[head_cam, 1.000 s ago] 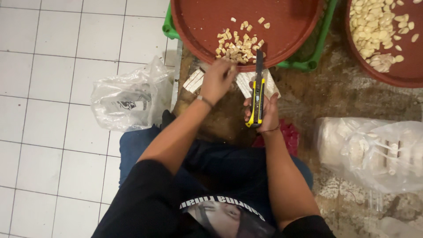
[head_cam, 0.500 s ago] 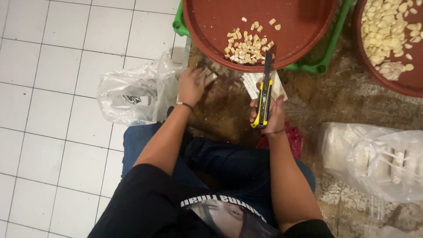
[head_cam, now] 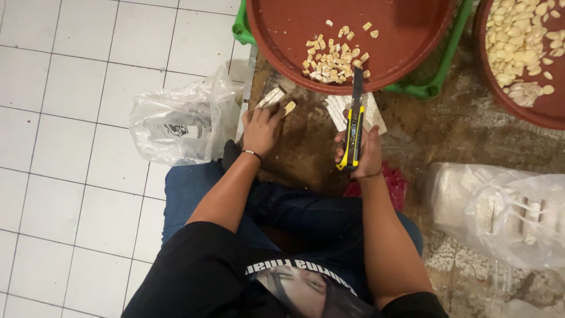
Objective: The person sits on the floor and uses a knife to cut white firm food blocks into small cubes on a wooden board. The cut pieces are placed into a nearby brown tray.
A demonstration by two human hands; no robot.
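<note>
My right hand (head_cam: 364, 154) grips a yellow and black utility knife (head_cam: 354, 126), its blade pointing up at the rim of a round red tray (head_cam: 406, 35) that holds a heap of small pale cut pieces (head_cam: 334, 56). My left hand (head_cam: 262, 126) rests on the brown board with its fingers on pale strips (head_cam: 275, 101) at the board's left edge. More pale strips (head_cam: 338, 112) lie under the knife.
The tray sits on a green crate (head_cam: 438, 79). A second red tray (head_cam: 532, 109) of pale pieces is at the top right. A clear plastic bag (head_cam: 179, 123) lies on the white tiles at left, another bag (head_cam: 503, 209) at right. My legs in jeans are folded below.
My left hand has come away from the strips near the knife and moved left to the strips at the board's edge. The knife hand has stayed in place.
</note>
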